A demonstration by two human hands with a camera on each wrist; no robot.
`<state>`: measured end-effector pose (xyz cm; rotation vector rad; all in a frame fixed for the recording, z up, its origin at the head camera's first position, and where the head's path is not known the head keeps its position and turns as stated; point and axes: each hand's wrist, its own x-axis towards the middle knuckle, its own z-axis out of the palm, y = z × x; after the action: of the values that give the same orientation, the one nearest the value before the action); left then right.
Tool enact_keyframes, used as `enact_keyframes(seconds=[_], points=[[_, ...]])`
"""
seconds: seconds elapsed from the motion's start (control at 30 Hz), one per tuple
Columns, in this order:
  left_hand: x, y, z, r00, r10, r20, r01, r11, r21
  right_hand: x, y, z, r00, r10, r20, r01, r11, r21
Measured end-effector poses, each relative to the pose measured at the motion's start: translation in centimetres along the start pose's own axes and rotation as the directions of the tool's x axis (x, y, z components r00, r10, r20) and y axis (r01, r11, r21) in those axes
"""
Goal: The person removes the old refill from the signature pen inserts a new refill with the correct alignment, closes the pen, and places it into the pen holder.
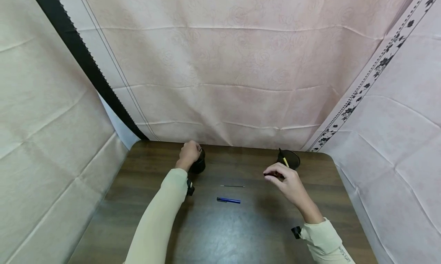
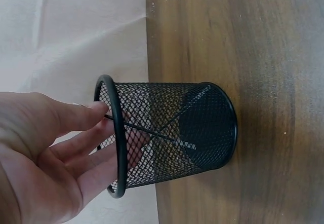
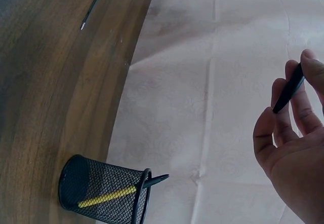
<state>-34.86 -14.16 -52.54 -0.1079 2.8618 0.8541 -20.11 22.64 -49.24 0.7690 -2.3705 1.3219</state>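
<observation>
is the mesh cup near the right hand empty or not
Not empty: a yellow stick shows through the side of the mesh cup and a dark tip pokes out the top.

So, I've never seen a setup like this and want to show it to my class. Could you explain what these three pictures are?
There is no machine here: one person works with two bare hands. The wide picture comes from a camera on the head, looking down. The other two come from small wrist cameras, whose views are turned sideways, so upright cups look as if they lie down.

On the wooden table stand a left mesh cup and a right mesh cup; the right one holds a yellow-and-black pen. Between them lie a thin rod and a blue pen.

The left hand reaches into its cup, apparently pinching a dark rod. The right hand holds a dark tapered pen part.
</observation>
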Motion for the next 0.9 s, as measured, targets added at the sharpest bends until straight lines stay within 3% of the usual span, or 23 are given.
enact_keyframes(seconds=[0.43,0.67,0.9], points=[[-1.4,0.8,-0.7,0.993,0.110,-0.054,-0.110,0.994,-0.006,0.2,0.0,0.0,1.000,-0.014,-0.004,0.013,1.000,-0.010],[-2.1,1.0,-0.9,0.981,0.180,-0.075,-0.185,0.981,-0.052,0.4,-0.1,-0.2,1.000,-0.019,-0.003,0.019,1.000,-0.021],[-3.1,2.1,-1.6,0.960,0.251,-0.128,-0.259,0.965,-0.051,0.5,-0.2,-0.6,1.000,-0.023,0.001,0.023,0.999,-0.031]])
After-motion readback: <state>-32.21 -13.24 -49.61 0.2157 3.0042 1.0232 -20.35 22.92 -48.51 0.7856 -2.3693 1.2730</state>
